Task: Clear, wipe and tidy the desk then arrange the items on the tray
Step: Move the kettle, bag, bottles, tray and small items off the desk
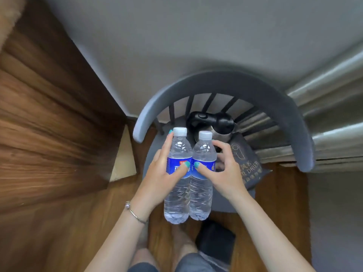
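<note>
Two water bottles were held upright side by side, touching, above a grey chair (222,83) seat, caps up.

L hand (163,173) had its grip clamped on the left bottle (177,173): thumb across the blue label, fingers curled round the far side, one fingertip up near the white cap. Bracelet (135,213) on that wrist.

R hand (224,169) gripped the right bottle (202,173) w/ thumb on the label & fingers curled round its right side; forefinger near the shoulder of the bottle.

Both forearms came up from the bottom of the view, converging on the bottles.

On the seat behind the bottles sat a black kettle (212,122) & a dark bag (247,163) marked "DRIER". Wood floor (279,193) under the chair.
</note>
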A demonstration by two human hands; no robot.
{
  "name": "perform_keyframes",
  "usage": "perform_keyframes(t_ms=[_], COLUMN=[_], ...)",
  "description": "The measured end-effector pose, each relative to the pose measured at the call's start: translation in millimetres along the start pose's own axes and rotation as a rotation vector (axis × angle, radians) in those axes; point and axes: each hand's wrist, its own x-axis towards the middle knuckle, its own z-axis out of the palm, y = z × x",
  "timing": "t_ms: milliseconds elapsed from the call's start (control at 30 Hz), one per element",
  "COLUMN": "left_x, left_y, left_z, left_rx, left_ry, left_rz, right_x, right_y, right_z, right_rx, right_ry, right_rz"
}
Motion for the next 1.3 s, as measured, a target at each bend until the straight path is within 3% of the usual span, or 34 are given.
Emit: perform_keyframes(t_ms=[500,733,833,967,1167,1300], left_x=[67.8,87.8,99.5,102.2,116.0,120.8], left_y=[-65.8,-86.1,-87.2,-93.3,-104.4,-108.1], left_z=[14.6,17.3,15.5,23.3,32.2,33.2], left_rx=[0.326,0.283,0.234,0.169,0.198,0.246], left_ry=[0.399,0.602,0.680,0.708,0.754,0.693], left_rz=[0.208,0.238,0.252,0.274,0.356,0.373], right_x=[93.3,112.7,126.7,140.6,147.3,143.4], right_y=[53.4,63.2,65.2,68.5,79.8,78.7], right_z=[34.8,58.7,64.2,66.2,66.1,62.7], right_rx=[-0.219,-0.306,-0.251,-0.148,-0.193,-0.578], right_ry=[0.105,0.298,0.273,0.158,0.156,0.273], right_rz=[-0.252,-0.275,-0.333,-0.315,-0.344,-0.315])
